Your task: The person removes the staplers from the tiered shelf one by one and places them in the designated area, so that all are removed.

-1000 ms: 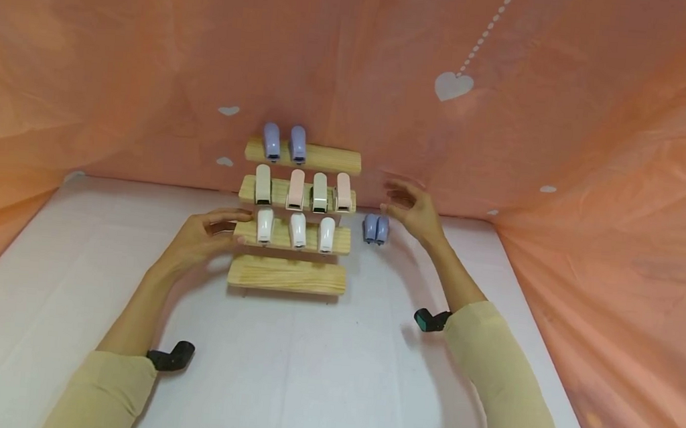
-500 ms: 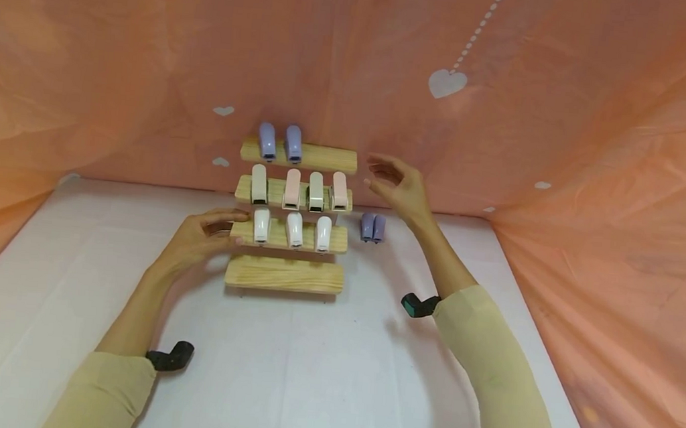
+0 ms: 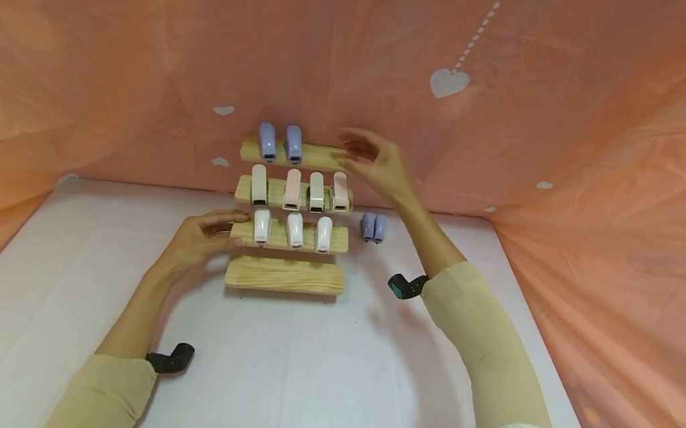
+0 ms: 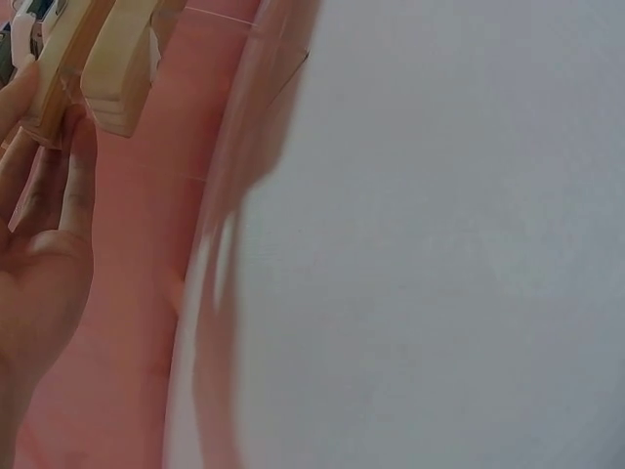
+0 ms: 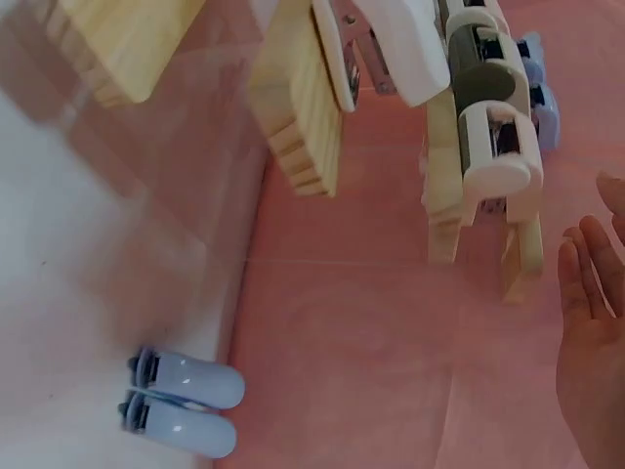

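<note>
Rack (image 3: 285, 276) of four wooden shelves on a white table (image 3: 306, 372). Gripped by the left end of the second shelf from the bottom (image 3: 277, 234), between thumb and curled fingers of the left hand (image 3: 196, 239). Right hand (image 3: 378, 166) loosely curved, grasping nothing, just beside the right end of the top shelf (image 3: 323, 156). Toward the left up there, two purple staplers (image 3: 266, 142); one tier down, pale green staplers (image 3: 258, 184) alternating with pink staplers (image 3: 292, 188); below those, three white staplers (image 3: 295, 229). On the table, right of the rack, a second purple pair (image 3: 367, 227), side by side.
</note>
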{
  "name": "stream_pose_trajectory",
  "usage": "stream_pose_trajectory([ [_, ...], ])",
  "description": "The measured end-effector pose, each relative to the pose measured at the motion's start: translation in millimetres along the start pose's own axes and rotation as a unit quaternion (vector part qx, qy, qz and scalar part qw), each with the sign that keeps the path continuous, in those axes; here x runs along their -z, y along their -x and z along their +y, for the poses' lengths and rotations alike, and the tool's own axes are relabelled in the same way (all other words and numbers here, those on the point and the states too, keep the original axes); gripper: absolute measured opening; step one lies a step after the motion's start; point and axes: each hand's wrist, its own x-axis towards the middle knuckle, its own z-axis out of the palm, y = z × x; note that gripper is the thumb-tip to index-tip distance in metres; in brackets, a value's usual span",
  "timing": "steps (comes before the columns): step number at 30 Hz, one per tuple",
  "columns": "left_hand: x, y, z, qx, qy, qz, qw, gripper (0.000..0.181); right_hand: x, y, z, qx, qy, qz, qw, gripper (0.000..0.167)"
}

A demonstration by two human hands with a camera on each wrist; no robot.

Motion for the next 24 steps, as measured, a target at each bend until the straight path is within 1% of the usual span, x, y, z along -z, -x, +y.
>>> stream_pose_trajectory([
  [4, -1.9, 1.6, 1.1, 0.006, 0.005, 0.003, 1.0000, 0.046, -4, -11.5, 11, -0.008, -0.010, -0.024, 0.9996, 0.052],
  [8, -3.3, 3.6, 2.1, 0.012, 0.014, 0.004, 0.9998, 0.046, -10, -19.5, 12, -0.028, 0.011, -0.033, 0.9990, 0.056],
  [11, -4.1, 4.7, 2.3, 0.013, 0.011, 0.007, 0.9998, 0.046, -15, -25.1, 11, -0.035, 0.033, -0.044, 0.9979, 0.058],
  [16, -4.2, 5.3, 0.7, 0.003, 0.009, 0.015, 0.9998, 0.044, -21, -33.0, 12, -0.037, 0.037, -0.066, 0.9964, 0.061],
  [20, -5.1, 5.5, -1.5, -0.007, 0.024, 0.020, 0.9995, 0.041, -24, -35.9, 14, -0.053, 0.035, -0.080, 0.9948, 0.066],
  [24, -7.7, 5.3, -3.0, -0.002, 0.036, 0.018, 0.9992, 0.040, -26, -36.0, 14, -0.074, 0.052, -0.091, 0.9918, 0.071],
])
